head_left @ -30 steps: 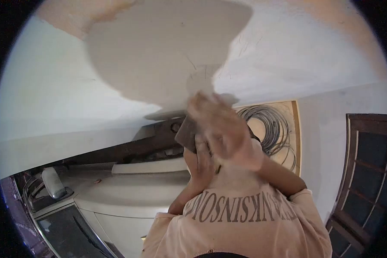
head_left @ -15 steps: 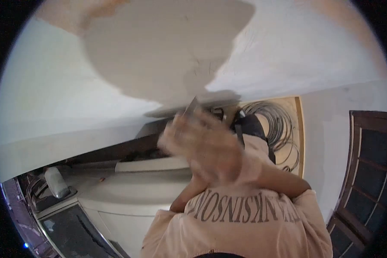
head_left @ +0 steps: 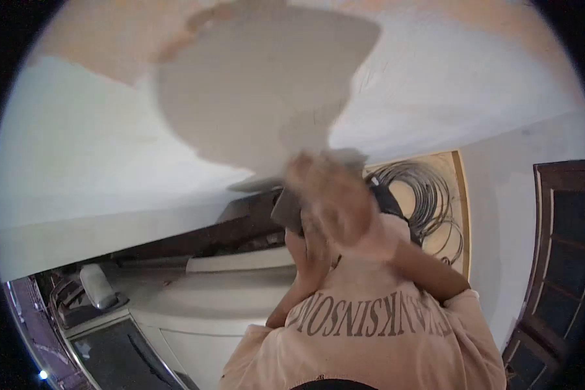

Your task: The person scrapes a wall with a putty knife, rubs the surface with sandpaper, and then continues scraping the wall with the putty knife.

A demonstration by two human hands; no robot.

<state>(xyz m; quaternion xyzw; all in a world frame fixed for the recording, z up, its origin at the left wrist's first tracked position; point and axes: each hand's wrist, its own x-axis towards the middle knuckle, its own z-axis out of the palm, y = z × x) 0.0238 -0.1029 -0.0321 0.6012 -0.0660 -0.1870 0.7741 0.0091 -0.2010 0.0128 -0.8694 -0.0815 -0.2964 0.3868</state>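
Observation:
My right hand (head_left: 341,198) is raised in front of my chest, close to the white wall (head_left: 227,104). Motion smears its fingers, so I cannot make out whether it holds anything. Lower and to the left is my left hand (head_left: 315,244), partly overlapped by the right one. A dark grey flat piece (head_left: 287,209) sits at the left hand's fingers, which appear closed on it; its exact kind does not show. A large grey shadow falls across the wall above both hands.
Coiled black cable (head_left: 426,195) lies on a wood-edged board (head_left: 465,214) at the right. A white vehicle (head_left: 201,292) with a side mirror (head_left: 97,286) stands at the lower left. A dark-framed paned door or window (head_left: 556,253) is far right.
My hands were overlapped further left; now the right hand has shifted right and the left hand shows below it. The dark flat piece has moved down.

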